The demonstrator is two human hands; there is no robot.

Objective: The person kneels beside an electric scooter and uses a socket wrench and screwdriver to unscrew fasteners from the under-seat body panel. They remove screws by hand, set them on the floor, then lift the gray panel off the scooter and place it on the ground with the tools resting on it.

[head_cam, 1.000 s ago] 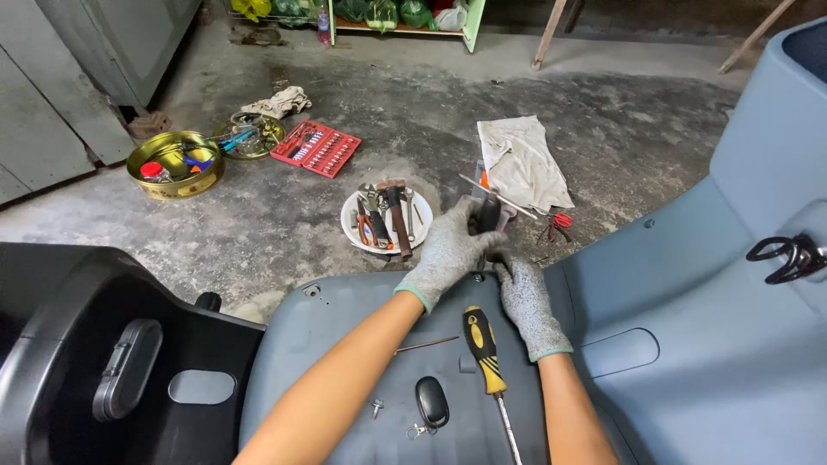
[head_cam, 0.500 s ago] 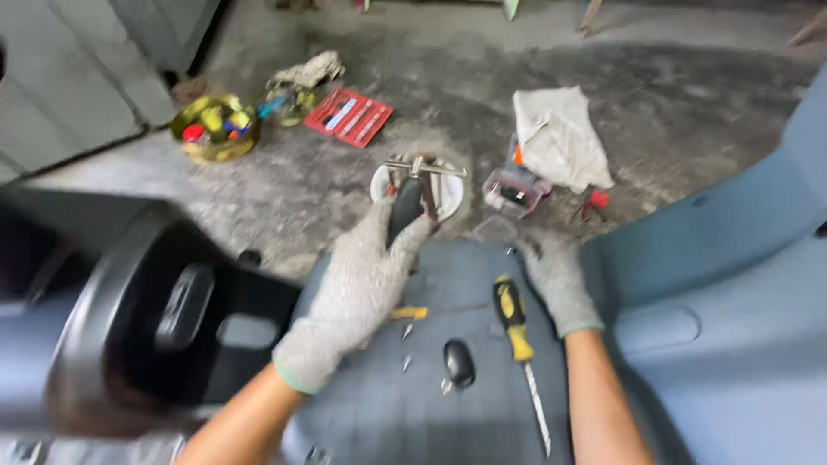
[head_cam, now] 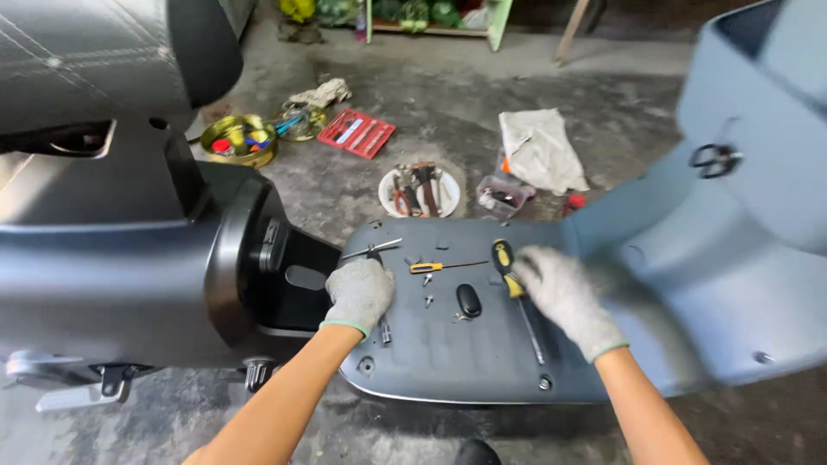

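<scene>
I look down on a grey scooter floorboard (head_cam: 448,353). My gloved left hand (head_cam: 360,293) lies curled on its left part, over a dark slim tool (head_cam: 385,331) whose ends stick out above and below the glove. My gloved right hand (head_cam: 564,297) is blurred, with its fingers spread, touching the handle side of a yellow-and-black screwdriver (head_cam: 504,257). Between my hands lie a small yellow screwdriver (head_cam: 438,267), a black key fob (head_cam: 468,300) and loose screws (head_cam: 428,301). A thin metal rod (head_cam: 372,250) lies above my left hand.
The black scooter body (head_cam: 129,267) with its raised seat fills the left; the grey-blue front panel with a hook (head_cam: 715,158) rises at right. On the concrete floor lie a white bowl of tools (head_cam: 389,200), a red socket tray (head_cam: 356,133), a yellow bowl (head_cam: 237,140), a white cloth (head_cam: 538,151) and a clear box (head_cam: 504,196).
My view has swung left and closer. My left hand came down from near the tool bowl onto the floorboard with the dark tool. My right hand moved over to the large screwdriver.
</scene>
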